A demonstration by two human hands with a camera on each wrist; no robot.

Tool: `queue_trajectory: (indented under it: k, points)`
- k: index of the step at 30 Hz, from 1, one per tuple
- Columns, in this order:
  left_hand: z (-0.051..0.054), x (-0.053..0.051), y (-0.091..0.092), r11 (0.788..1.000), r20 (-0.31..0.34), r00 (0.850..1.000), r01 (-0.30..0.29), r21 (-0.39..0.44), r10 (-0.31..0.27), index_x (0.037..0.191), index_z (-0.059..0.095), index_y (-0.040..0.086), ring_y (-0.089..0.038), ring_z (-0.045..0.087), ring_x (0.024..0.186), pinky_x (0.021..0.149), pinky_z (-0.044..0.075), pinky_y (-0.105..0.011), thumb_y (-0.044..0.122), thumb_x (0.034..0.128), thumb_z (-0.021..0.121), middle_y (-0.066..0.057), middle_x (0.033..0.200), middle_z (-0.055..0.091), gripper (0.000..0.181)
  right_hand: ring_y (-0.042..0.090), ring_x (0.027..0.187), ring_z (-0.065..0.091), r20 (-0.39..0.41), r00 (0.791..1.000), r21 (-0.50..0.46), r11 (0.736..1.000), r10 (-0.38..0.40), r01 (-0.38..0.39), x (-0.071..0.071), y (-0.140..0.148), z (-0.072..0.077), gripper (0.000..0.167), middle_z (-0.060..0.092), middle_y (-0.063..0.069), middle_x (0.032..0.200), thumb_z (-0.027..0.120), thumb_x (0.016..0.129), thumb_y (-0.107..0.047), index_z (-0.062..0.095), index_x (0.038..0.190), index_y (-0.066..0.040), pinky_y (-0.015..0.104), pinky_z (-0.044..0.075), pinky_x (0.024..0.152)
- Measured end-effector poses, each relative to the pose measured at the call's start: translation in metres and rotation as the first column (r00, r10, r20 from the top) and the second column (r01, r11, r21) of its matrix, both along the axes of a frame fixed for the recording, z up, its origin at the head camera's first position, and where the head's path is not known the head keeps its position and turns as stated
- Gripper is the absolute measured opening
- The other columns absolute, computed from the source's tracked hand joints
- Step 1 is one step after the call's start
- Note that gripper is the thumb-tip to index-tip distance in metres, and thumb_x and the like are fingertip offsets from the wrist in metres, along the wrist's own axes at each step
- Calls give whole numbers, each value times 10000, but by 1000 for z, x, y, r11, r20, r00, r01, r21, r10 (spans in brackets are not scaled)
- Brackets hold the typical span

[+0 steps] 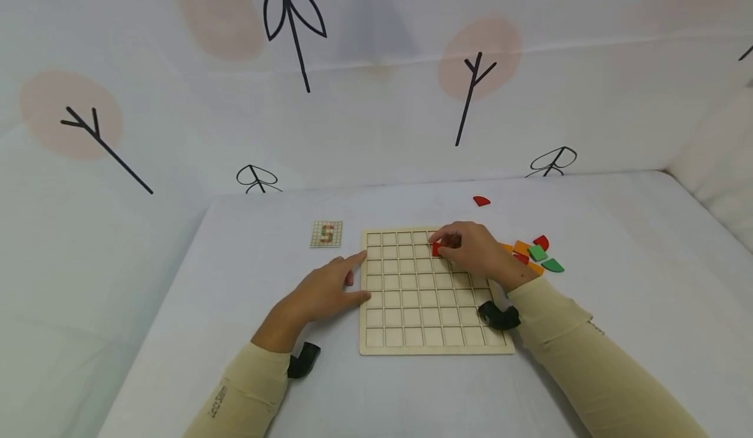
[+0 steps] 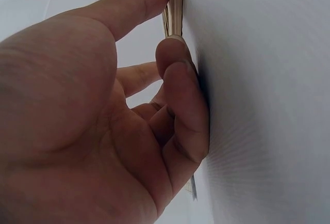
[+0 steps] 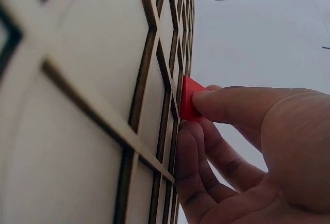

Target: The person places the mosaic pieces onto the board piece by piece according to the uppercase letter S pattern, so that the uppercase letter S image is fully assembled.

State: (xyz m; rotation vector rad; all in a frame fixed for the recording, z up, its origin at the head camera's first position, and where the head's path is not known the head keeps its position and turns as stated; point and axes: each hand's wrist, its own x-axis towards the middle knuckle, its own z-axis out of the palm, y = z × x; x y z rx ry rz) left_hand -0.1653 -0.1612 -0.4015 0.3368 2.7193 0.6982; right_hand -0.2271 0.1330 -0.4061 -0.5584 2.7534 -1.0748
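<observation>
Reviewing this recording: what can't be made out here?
Head: far right corner of the board, hidden by the right hand.
Head: fine pattern on the card, too small.
Right wrist: full outline of the red piece, partly covered by the thumb.
Left wrist: most of the right hand, cut off by the top edge.

This is a small, cloth-screened corner or booth; whether it stands in a home, a lab or an office cannot be told. A pale fabric backdrop [image 1: 382, 124], printed with black line-drawn plants [image 1: 469, 98] and peach blotches [image 1: 50, 95], rises behind a white tabletop [image 1: 435, 399], and pale side drapes [image 1: 70, 261] flank it. A gridded wooden board [image 1: 414, 317], a small patterned card [image 1: 326, 234] and coloured pieces [image 1: 538, 253] lend it the look of a puzzle spot.
</observation>
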Motion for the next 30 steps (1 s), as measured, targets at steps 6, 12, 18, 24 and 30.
queue_trajectory:
  k: [6, 12, 18, 24, 30]
  points:
    - [0, 0, 1, 1000, 3, 1000, 1, 0, -1, 1557, 376, 231, -127, 447, 737, 658, 368, -297, 405, 884, 756, 14, 928, 506, 792, 189, 818, 584, -20, 1000, 4, 1000, 7, -7, 2, -1, 0, 181, 663, 65, 925, 669, 932, -53, 718, 1102, -90, 355, 485, 768]
    - [1, 0, 1, 1000, -2, 1000, -6, -3, 6, 1555, 380, 231, -132, 449, 732, 655, 369, -301, 408, 882, 757, 9, 928, 509, 792, 183, 810, 588, -36, 999, 15, 1000, 9, -8, 2, -2, 2, 143, 662, 63, 911, 673, 932, -55, 690, 1069, -91, 355, 486, 771]
    - [0, -1, 0, 1000, 2, 1000, -5, -6, 5, 1557, 377, 231, -127, 447, 736, 656, 367, -296, 407, 881, 758, 12, 929, 505, 795, 190, 833, 597, -20, 1000, 25, 1000, 6, -5, 3, -4, 3, 126, 668, 66, 921, 677, 932, -62, 698, 1054, -88, 365, 493, 788]
    - [0, -1, 0, 1000, -5, 1000, -1, -4, 1, 1555, 380, 228, -128, 446, 737, 660, 366, -298, 405, 878, 761, 12, 924, 504, 797, 199, 869, 603, -13, 1000, 37, 999, 2, -1, 2, -3, 2, 131, 672, 68, 947, 685, 932, -77, 710, 1061, -80, 377, 503, 818]
    - [0, -1, 0, 1000, 0, 1000, -4, -1, 4, 1555, 381, 229, -127, 444, 734, 656, 364, -297, 405, 878, 763, 12, 926, 502, 797, 198, 864, 592, -11, 1000, 51, 999, 5, -5, 3, -4, 2, 147, 661, 76, 957, 689, 935, -93, 724, 1074, -64, 363, 503, 805]
